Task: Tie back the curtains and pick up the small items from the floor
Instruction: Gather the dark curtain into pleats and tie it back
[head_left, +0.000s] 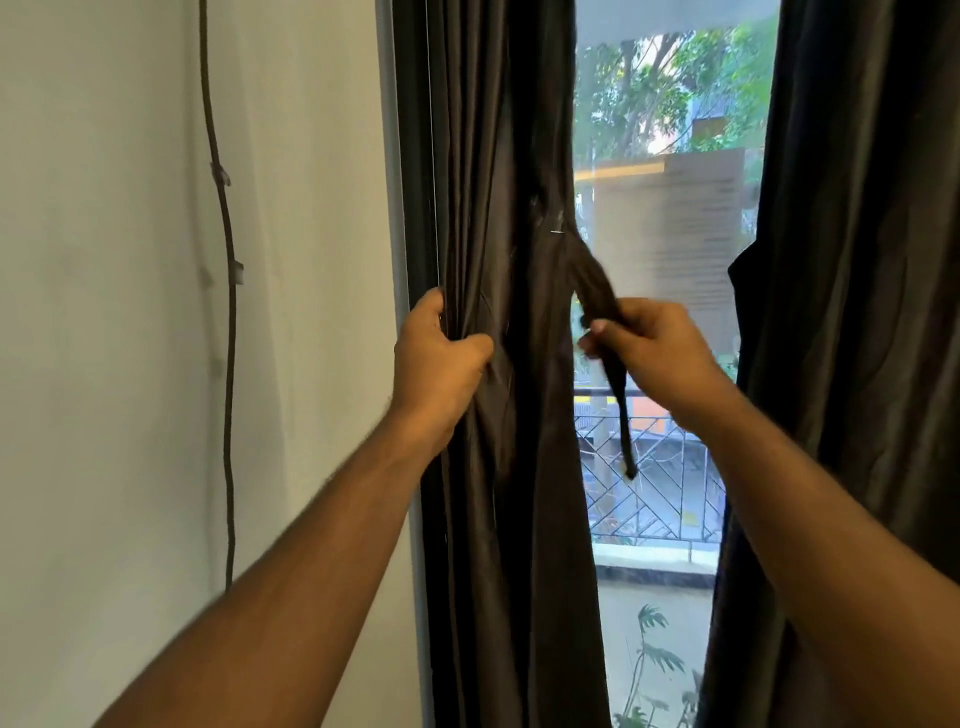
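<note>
Gripping the left curtain (498, 208) edge, left hand (436, 358) had fingers curled round bunched fabric; right hand (649, 348) pinched the dark tieback strap (597, 291), tail hanging loose.

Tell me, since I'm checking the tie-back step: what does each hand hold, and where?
Left hand grips the left curtain's gathered outer edge; right hand pinches the tie strap mid-length.

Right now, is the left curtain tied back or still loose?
Not tied: left hand bunches the left curtain; right hand holds the tie strip, its end dangling.
</note>
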